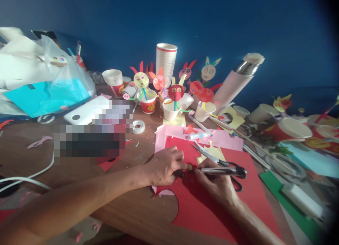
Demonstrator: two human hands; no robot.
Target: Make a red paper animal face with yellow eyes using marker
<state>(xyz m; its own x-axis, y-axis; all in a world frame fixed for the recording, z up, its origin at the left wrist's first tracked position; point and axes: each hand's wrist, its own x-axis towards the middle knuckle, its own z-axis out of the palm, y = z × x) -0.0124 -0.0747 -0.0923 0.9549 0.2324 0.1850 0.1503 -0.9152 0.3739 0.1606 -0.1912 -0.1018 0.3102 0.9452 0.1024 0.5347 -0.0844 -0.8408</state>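
My left hand (167,164) rests over the red paper (222,202), its fingers closed around a small dark piece that I cannot make out. A brownish bit (190,166) shows between the two hands. My right hand (215,179) is closed on a long silver tool with a black end (225,171); my fingers hide its front, so its kind is unclear. Scissors (208,153) with black handles lie behind and partly under the tool. A cut cream paper scrap (214,153) sits by the blades. Curved notches mark the red paper's near left edge.
Pink paper (225,139) lies beneath the red sheet, with a marker (198,135) on it. Behind stand paper cups (172,110) holding paper animal faces, a cup stack (166,59) and a leaning flask (235,80). Left are a tape roll (138,127) and plastic bag (63,71).
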